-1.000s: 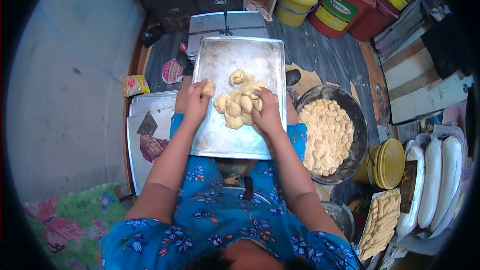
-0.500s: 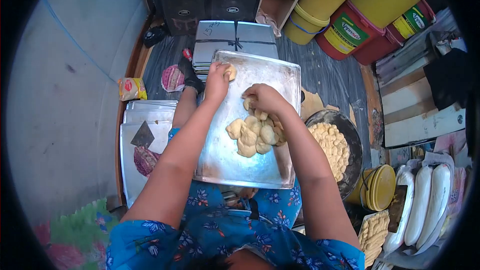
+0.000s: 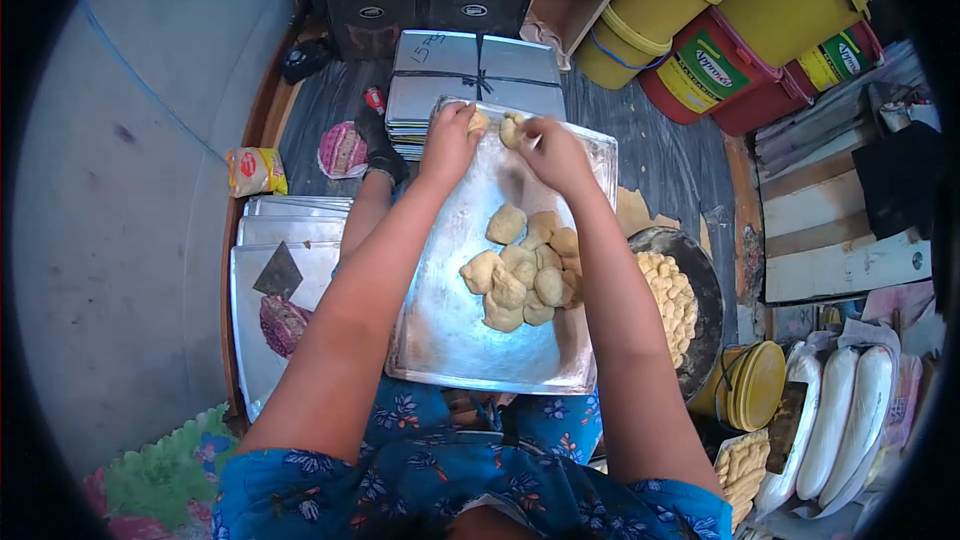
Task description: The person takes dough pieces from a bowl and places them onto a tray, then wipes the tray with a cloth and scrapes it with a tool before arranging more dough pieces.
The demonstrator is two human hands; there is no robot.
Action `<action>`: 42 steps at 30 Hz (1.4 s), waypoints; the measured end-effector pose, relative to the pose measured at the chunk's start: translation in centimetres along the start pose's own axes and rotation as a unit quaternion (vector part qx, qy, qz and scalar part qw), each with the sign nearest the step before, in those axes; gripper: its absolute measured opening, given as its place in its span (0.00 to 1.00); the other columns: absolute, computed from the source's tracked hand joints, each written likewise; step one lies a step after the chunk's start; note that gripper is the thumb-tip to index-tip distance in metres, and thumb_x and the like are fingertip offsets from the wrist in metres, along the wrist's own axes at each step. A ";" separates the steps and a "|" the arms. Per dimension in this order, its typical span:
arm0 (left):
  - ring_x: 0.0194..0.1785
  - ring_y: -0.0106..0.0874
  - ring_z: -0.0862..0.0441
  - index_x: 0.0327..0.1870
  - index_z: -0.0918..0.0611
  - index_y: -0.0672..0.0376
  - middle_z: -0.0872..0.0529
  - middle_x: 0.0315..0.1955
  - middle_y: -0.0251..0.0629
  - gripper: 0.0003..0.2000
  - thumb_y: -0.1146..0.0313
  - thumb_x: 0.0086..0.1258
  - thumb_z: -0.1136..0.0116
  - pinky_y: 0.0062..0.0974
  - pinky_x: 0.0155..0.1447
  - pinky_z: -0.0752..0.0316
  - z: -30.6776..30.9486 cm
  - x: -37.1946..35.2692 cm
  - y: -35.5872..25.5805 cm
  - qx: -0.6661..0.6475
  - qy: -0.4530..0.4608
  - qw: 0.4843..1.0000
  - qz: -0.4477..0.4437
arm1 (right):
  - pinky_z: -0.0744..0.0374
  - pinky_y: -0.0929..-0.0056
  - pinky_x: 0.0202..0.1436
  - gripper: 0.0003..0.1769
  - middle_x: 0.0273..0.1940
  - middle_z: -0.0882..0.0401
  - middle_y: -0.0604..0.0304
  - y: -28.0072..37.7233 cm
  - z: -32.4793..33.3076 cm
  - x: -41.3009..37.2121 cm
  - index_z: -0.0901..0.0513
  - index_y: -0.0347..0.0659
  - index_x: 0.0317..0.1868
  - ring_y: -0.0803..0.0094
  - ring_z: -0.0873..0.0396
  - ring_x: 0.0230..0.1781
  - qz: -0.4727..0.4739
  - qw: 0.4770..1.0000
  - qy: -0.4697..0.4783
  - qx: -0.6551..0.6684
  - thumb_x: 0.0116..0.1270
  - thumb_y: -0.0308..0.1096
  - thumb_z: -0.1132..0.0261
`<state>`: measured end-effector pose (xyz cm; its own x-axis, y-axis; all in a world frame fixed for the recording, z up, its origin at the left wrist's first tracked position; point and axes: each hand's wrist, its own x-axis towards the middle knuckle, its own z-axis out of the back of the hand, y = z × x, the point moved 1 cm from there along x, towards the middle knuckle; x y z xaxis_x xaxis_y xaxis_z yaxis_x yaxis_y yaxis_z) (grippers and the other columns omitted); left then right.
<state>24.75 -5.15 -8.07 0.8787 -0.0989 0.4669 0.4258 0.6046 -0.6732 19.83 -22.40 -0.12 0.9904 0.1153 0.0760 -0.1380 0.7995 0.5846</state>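
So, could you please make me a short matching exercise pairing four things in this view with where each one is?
Things:
1. dough pile
2. round dark basin
3. strapped stack
4. yellow packet

Places:
A. beyond the far edge of the metal tray
B. lying on the tray
C. beside the wall on the left
D. to the right of the tray, holding more dough

Right pairs: 1-B, 2-D, 3-A, 4-C

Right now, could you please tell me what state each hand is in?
Left hand: closed, holding a dough piece.
Right hand: fingers closed on a second dough piece; whether it touches the tray cannot be told.
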 end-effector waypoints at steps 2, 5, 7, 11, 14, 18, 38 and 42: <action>0.62 0.46 0.27 0.59 0.22 0.66 0.23 0.58 0.47 0.24 0.71 0.60 0.35 0.38 0.67 0.33 -0.1 0.3 0.1 -0.011 0.018 1.000 0.003 | 0.21 0.62 0.49 0.20 0.42 0.17 0.49 0.5 -0.6 -3.8 0.14 0.39 0.45 0.54 0.18 0.43 0.091 0.987 0.127 0.026 0.53 0.40 0.27; 0.67 0.43 0.32 0.61 0.22 0.62 0.25 0.61 0.45 0.23 0.67 0.63 0.37 0.42 0.69 0.37 -0.2 -0.2 -0.5 0.072 0.016 0.997 -0.008 | 0.22 0.62 0.51 0.23 0.43 0.19 0.49 -0.4 -1.0 -5.9 0.15 0.38 0.47 0.54 0.19 0.46 0.133 0.967 0.211 0.046 0.50 0.37 0.25; 0.70 0.42 0.35 0.62 0.22 0.57 0.25 0.63 0.42 0.23 0.63 0.66 0.39 0.46 0.70 0.41 0.1 -0.7 -1.4 0.132 0.002 0.990 -0.051 | 0.23 0.62 0.52 0.23 0.44 0.19 0.48 -2.1 -0.7 -5.2 0.16 0.37 0.47 0.53 0.20 0.48 0.060 0.982 0.149 0.097 0.50 0.36 0.26; 0.72 0.40 0.38 0.62 0.21 0.47 0.26 0.65 0.37 0.20 0.58 0.69 0.43 0.52 0.72 0.48 -0.9 -1.3 -3.4 0.168 0.023 0.970 -0.176 | 0.23 0.61 0.53 0.21 0.46 0.21 0.47 -5.4 0.2 -0.7 0.17 0.39 0.50 0.51 0.21 0.49 -0.032 0.982 -0.151 0.108 0.56 0.36 0.29; 0.72 0.39 0.36 0.62 0.21 0.43 0.24 0.63 0.34 0.20 0.57 0.69 0.44 0.53 0.72 0.51 -1.9 -1.5 -3.1 0.190 0.069 0.958 -0.203 | 0.23 0.59 0.53 0.24 0.48 0.21 0.47 -5.4 -0.6 -0.9 0.20 0.41 0.55 0.51 0.21 0.49 -0.027 0.988 -0.138 -0.064 0.59 0.39 0.31; 0.71 0.37 0.34 0.60 0.20 0.44 0.21 0.60 0.33 0.18 0.58 0.69 0.44 0.53 0.72 0.53 -1.9 -1.5 -3.1 0.191 0.109 0.958 -0.184 | 0.22 0.58 0.54 0.28 0.50 0.22 0.47 -4.4 0.8 -3.0 0.22 0.42 0.59 0.50 0.21 0.50 -0.045 0.985 -0.091 -0.141 0.59 0.44 0.31; 0.68 0.34 0.31 0.55 0.17 0.44 0.21 0.59 0.31 0.15 0.58 0.67 0.43 0.58 0.71 0.50 -6.4 -2.2 -6.3 0.200 0.072 0.933 -0.289 | 0.26 0.59 0.62 0.18 0.58 0.23 0.39 -9.0 0.5 -3.6 0.16 0.36 0.50 0.48 0.22 0.56 -0.054 0.979 -0.174 -0.088 0.60 0.34 0.35; 0.69 0.34 0.31 0.55 0.17 0.45 0.22 0.60 0.31 0.15 0.59 0.69 0.44 0.58 0.71 0.50 -5.8 -2.4 -6.6 0.179 0.081 0.940 -0.277 | 0.25 0.60 0.60 0.15 0.55 0.19 0.46 -11.0 0.1 -2.6 0.14 0.37 0.46 0.48 0.21 0.53 -0.043 0.971 -0.236 -0.021 0.58 0.29 0.37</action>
<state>21.05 -13.46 -8.07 0.5765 -0.5792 0.5764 0.7541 0.6487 -0.1024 18.72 -31.54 -6.66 0.8893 -0.2278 0.3965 -0.0456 0.8186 0.5726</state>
